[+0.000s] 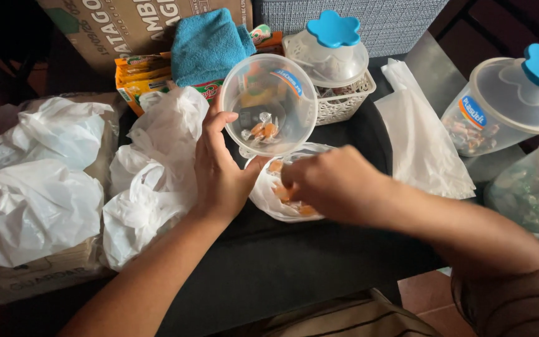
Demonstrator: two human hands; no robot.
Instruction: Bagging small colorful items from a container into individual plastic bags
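Two hands were seen at the middle of the frame. A clear plastic jar (269,103), light, stiff and smooth, was tilted and held by its rim in the left hand (219,168). The right hand (332,184) was curled inside a soft white bag (269,193) of wrapped candies (276,167); its grip could not be told.

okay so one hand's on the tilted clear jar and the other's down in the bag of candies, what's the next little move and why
Probably lift the right hand out of the white bag with some orange candies and drop them into the clear jar. The left hand holds that jar tilted, mouth open, with only a few candies at its bottom.
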